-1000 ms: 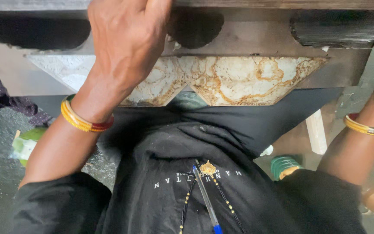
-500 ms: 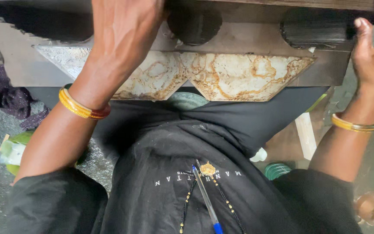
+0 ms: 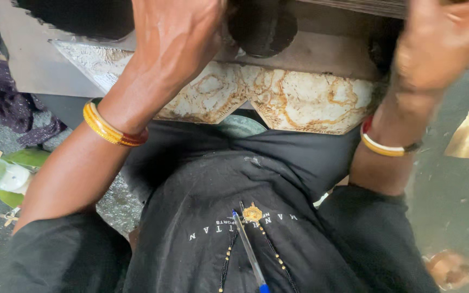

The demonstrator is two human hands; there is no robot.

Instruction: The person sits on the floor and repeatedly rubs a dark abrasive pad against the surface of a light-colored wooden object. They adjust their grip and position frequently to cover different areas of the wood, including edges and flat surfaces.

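My left hand lies back-up on a flat board whose near edge carries a cream and gold marble pattern. Its fingertips are cut off by the top of the view. Yellow and red bangles ring that wrist. My right hand is raised at the board's right end and is blurred by motion, so its fingers are unclear. A yellow bangle sits on that wrist. A dark round hole in the board lies between the two hands.
A black shirt with a blue pen and a gold pendant fills the lower view. A purple cloth and a green and white packet lie on the grey floor at left. A yellow paper scrap lies at right.
My right hand has come in from the far right edge and risen over the board's right end. My left hand has stayed on the board. The view has drawn closer.
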